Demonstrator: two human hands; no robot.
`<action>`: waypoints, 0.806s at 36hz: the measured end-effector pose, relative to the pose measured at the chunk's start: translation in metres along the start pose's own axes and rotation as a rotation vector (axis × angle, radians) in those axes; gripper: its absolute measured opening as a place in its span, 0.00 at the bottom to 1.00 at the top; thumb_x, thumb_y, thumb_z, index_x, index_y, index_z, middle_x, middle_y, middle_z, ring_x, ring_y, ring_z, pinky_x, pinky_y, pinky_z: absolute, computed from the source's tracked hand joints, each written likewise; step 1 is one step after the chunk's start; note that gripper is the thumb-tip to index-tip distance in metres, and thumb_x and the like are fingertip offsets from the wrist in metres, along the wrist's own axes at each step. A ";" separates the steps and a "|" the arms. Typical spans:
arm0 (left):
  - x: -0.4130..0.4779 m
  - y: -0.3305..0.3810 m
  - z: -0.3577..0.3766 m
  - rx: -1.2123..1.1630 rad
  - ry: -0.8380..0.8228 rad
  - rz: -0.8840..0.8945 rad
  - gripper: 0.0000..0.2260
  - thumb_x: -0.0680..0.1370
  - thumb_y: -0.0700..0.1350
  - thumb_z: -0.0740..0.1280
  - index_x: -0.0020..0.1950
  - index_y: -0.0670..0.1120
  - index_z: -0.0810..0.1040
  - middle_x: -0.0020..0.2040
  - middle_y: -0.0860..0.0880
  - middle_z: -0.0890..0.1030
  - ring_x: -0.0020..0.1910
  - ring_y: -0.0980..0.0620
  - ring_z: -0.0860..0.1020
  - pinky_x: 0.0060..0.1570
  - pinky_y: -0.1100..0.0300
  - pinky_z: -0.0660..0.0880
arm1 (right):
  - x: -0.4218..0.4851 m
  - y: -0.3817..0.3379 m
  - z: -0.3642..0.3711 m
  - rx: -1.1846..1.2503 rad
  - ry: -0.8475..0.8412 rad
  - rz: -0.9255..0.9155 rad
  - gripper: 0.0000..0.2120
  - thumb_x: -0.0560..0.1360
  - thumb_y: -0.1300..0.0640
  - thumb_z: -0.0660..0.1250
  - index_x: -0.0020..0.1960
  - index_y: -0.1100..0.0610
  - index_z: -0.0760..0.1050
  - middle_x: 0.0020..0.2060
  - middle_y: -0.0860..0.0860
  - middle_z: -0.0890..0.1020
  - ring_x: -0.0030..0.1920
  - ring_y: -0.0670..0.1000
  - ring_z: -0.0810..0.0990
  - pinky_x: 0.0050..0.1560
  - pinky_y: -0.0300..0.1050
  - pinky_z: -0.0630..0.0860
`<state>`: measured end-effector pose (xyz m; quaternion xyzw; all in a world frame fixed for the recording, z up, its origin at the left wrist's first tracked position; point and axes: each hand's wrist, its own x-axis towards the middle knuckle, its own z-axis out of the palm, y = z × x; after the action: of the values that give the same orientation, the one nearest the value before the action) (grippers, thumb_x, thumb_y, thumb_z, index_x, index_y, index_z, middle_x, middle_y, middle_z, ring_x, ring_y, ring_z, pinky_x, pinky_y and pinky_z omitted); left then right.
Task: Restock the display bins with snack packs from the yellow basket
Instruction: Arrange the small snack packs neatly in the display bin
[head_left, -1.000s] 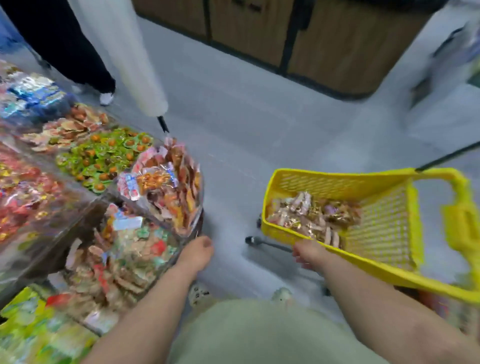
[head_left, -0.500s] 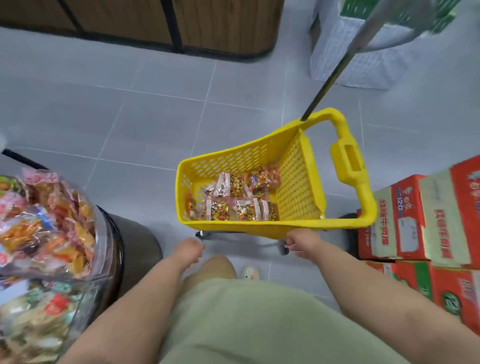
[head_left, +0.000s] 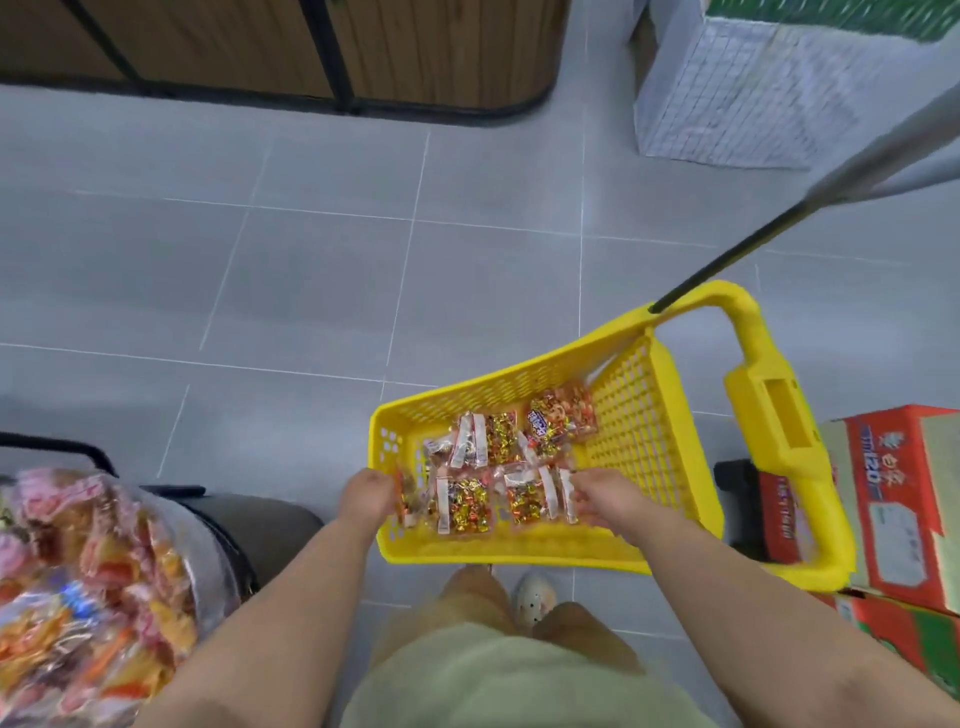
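Grey tiled floor under the yellow basket (head_left: 641, 415), snack packs (head_left: 465, 506) lying in its bottom. My right hand (head_left: 597, 501) pinches the edge of one of them. My left hand (head_left: 366, 493) dips inside, fingers hidden, so I cannot tell its grip.

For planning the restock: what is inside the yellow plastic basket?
Several clear snack packs of gold and red sweets lie in the yellow perforated plastic basket. The left hand and right hand reach among the near ones. The basket floor under packs and hands is covered.
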<state>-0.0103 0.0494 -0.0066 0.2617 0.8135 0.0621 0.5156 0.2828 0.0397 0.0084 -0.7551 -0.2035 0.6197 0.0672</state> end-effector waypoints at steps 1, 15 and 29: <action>0.007 0.004 0.001 0.041 -0.016 0.015 0.09 0.64 0.49 0.60 0.33 0.43 0.72 0.45 0.32 0.80 0.50 0.35 0.80 0.53 0.45 0.76 | 0.007 -0.007 0.000 -0.013 0.000 -0.002 0.07 0.79 0.58 0.59 0.43 0.57 0.70 0.37 0.54 0.74 0.38 0.50 0.74 0.44 0.50 0.75; 0.068 0.004 0.105 0.370 -0.319 0.109 0.08 0.80 0.44 0.60 0.46 0.44 0.76 0.40 0.48 0.76 0.40 0.51 0.73 0.38 0.60 0.67 | 0.148 -0.029 -0.031 -0.278 0.131 -0.084 0.16 0.78 0.58 0.60 0.65 0.60 0.72 0.57 0.57 0.78 0.41 0.50 0.74 0.40 0.39 0.69; 0.021 -0.051 0.139 0.913 -0.301 0.947 0.29 0.77 0.62 0.46 0.40 0.48 0.81 0.36 0.49 0.81 0.37 0.47 0.77 0.34 0.60 0.60 | 0.215 -0.022 -0.008 -0.348 0.060 -0.075 0.27 0.76 0.47 0.65 0.73 0.53 0.64 0.71 0.53 0.67 0.66 0.58 0.72 0.66 0.54 0.70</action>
<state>0.0854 -0.0076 -0.1061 0.7876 0.4748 -0.1057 0.3782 0.3174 0.1442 -0.1772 -0.7652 -0.3335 0.5495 -0.0356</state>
